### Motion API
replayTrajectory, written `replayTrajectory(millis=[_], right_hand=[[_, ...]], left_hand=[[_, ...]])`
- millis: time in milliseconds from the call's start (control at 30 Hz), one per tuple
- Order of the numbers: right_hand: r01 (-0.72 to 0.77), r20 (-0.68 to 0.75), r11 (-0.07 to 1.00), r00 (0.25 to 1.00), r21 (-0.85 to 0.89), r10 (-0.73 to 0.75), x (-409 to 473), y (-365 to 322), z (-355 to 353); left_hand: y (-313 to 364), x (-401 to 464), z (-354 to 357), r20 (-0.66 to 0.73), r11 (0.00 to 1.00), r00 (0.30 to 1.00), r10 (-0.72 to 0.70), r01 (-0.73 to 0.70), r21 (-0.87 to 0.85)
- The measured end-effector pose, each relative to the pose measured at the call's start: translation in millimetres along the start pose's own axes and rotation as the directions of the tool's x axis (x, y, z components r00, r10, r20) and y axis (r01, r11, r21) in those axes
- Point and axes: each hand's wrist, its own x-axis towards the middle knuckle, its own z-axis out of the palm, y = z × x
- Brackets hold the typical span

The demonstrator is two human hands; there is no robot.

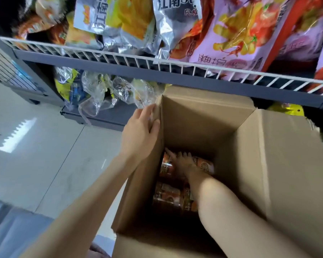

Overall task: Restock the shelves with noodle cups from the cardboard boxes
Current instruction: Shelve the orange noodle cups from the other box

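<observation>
I am looking down into one open cardboard box (250, 155) that stands on a pale tiled floor (35, 155), pushed up against a dark shelf unit. My left hand (140, 135) rests on the outside of the box's left wall near its far corner, fingers straight and together, the thumb hooked over the top edge of the wall, so it steadies the box with a light grip on that edge. My right hand (183, 164) reaches deep into the box, fingers spread and laid on the noodle cups (168, 192) at the bottom; in the shadow I cannot tell whether the fingers are curled round a cup or only touching. The cups lie packed together on the box floor, orange and red; I can make out about four, with more possibly hidden under my forearm. The box's right flap (287, 164) stands folded outward on the right. Beyond the box, a white wire rail (157, 61) runs along the front of one upper shelf, crowded with snack bags (241, 34): at least two silver and yellow ones on the left and at least two pink ones on the right. On the lower shelf, left of the box, lie several clear crinkled packets (101, 90) with yellow contents.
</observation>
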Motion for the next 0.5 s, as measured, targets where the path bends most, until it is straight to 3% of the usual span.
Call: replayTrajectory(millis=[133, 500], right_hand=[[0.019, 0.017, 0.999, 1.0, -0.05, -0.018, 14.1, 3.7, 9.7], [0.024, -0.032, 0.986, 0.999, 0.165, -0.019, -41.9, 17.7, -56.9]], left_hand=[[0.7, 0.2, 1.0, -0.004, 1.0, 1.0, -0.006, 0.006, -0.017], [2.7, 2.2, 2.6, 0.025, 1.0, 0.999, -0.021, 0.021, 0.02]])
